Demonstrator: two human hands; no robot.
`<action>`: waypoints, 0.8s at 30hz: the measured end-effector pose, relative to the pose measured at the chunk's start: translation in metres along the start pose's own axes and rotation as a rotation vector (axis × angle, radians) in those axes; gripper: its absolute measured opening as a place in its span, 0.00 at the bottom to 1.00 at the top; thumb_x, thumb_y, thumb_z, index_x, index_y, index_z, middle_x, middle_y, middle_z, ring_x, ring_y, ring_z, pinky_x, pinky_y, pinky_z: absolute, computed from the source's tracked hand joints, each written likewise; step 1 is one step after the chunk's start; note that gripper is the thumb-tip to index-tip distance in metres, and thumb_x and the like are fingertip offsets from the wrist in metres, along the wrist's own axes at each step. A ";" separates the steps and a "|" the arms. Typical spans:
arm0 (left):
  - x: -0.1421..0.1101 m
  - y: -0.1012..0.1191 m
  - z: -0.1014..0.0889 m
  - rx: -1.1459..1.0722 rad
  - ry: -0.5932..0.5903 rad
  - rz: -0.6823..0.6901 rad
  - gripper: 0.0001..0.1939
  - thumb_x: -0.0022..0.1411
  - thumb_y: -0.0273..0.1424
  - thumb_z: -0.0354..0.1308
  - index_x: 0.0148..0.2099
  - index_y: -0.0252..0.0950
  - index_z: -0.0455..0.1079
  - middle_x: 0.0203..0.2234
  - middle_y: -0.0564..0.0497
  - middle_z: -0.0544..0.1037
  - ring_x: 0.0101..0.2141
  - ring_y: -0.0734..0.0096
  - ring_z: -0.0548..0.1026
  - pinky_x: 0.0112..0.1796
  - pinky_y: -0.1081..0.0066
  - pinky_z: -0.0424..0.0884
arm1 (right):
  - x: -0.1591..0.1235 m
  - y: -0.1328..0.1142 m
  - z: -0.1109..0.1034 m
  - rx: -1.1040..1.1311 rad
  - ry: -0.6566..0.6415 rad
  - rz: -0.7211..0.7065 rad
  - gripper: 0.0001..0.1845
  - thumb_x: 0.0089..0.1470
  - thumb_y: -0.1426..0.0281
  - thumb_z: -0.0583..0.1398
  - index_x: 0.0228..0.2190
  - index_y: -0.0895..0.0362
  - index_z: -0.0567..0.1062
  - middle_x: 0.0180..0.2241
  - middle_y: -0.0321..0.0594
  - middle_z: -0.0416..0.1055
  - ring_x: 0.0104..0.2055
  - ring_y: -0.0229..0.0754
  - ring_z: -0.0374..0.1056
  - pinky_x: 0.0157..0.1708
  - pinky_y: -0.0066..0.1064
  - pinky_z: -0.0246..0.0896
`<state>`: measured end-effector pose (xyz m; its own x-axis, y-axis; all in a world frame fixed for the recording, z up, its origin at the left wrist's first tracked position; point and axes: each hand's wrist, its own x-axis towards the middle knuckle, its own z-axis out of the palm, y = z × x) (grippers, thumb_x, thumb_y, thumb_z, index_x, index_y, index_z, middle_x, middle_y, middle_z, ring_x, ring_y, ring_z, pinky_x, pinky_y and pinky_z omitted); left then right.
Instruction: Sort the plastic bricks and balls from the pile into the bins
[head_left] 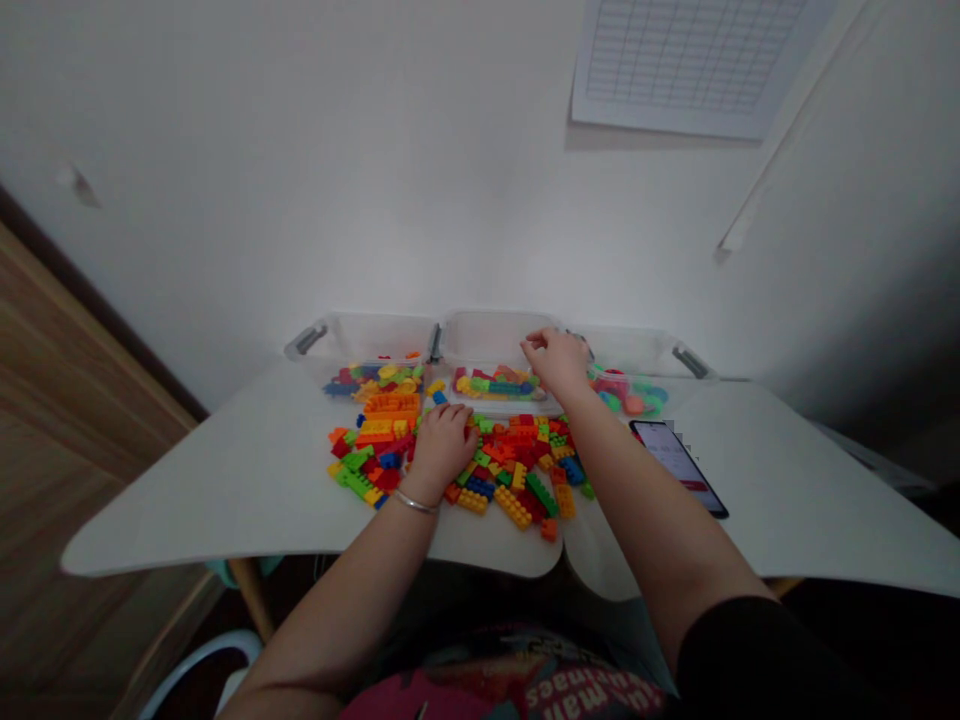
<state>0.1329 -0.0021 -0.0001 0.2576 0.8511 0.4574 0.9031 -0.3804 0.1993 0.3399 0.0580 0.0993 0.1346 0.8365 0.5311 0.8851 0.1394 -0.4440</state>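
My left hand [442,446] rests at the middle of a loose pile of toy building bricks [517,450] in red, yellow, orange, green and blue. Its fingers curl down among the bricks, and what they close on is hidden. Over the right part of the middle clear plastic box [499,408] hangs my right hand [561,362], its fingers bent loosely and somewhat apart, with no brick visible in them. Inside that box lie several bricks, among them a long green one [504,387].
A clear box [367,335] with mixed bricks stands at the left. Another clear box [630,350] at the right holds green and red pieces. A phone [679,467] lies on the white table [247,470], right of my right forearm. Behind the boxes rises a wall [375,200].
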 end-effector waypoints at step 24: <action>0.000 0.002 -0.004 0.020 -0.030 0.004 0.18 0.63 0.32 0.52 0.54 0.35 0.72 0.51 0.44 0.77 0.54 0.54 0.69 0.57 0.55 0.64 | -0.113 0.061 0.015 0.116 -0.238 -0.332 0.11 0.52 0.75 0.58 0.37 0.56 0.78 0.41 0.42 0.78 0.47 0.47 0.69 0.52 0.41 0.60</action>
<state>0.1336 -0.0045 0.0034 0.2714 0.8599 0.4324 0.9085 -0.3772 0.1800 0.3721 -0.0203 0.0009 -0.2682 0.8331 0.4838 0.8052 0.4696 -0.3621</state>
